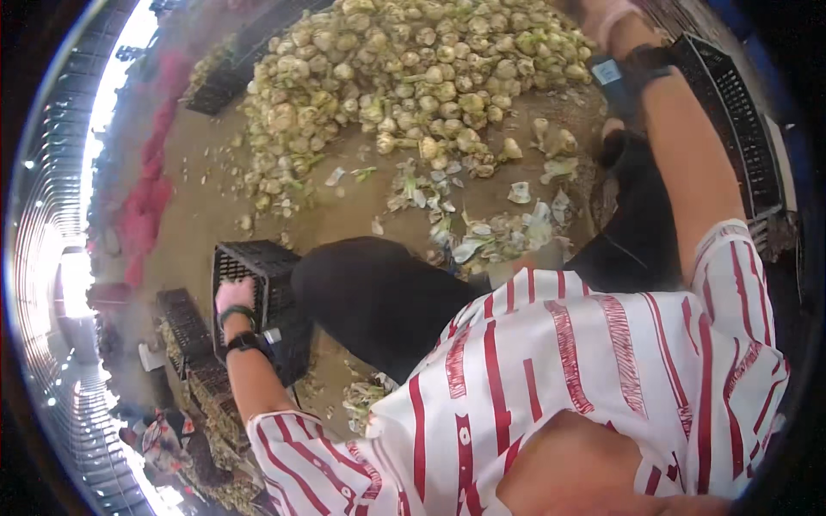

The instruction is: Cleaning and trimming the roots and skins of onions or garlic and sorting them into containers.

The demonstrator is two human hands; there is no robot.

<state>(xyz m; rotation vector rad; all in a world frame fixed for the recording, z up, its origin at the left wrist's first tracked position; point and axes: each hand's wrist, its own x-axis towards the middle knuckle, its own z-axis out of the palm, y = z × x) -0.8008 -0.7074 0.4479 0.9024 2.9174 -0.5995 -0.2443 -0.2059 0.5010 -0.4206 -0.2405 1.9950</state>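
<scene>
My left hand [235, 294] is at the near rim of a black plastic crate [277, 258] standing by my knee; its fingers are partly hidden, so its hold is unclear. My right hand [606, 19] is stretched out to the upper right, beyond the edge of the large heap of pale bulbs [413, 71]. It is blurred and partly cut off, and I cannot tell whether it holds anything. Loose peeled leaves [503, 235] and a few single bulbs lie on the ground between my legs and the heap.
Another black crate [735, 122] stands to the right of my right arm. A filled crate [216, 84] is beside the heap at upper left. More crates [187, 322] stand at lower left, near a person in patterned clothing [164, 445]. Pink-red material [145, 200] lies farther left.
</scene>
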